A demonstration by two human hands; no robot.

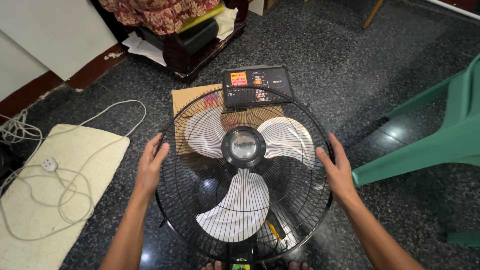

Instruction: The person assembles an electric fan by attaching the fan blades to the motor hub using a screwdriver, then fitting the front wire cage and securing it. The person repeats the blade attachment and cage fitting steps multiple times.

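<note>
A round electric fan stands in front of me with a black wire guard (280,210), three white blades (235,210) and a grey round hub cap (243,146). My left hand (149,167) rests flat against the guard's left rim, fingers extended. My right hand (337,172) presses on the right rim the same way. Neither hand wraps around the wire. My toes show at the bottom edge by the fan's base.
A brown cardboard box (192,100) lies behind the fan with a tablet (256,84) lit on it. A beige mat (40,200) with a white cable and plug lies left. A green plastic chair (440,140) stands right. Dark wooden furniture sits at the back.
</note>
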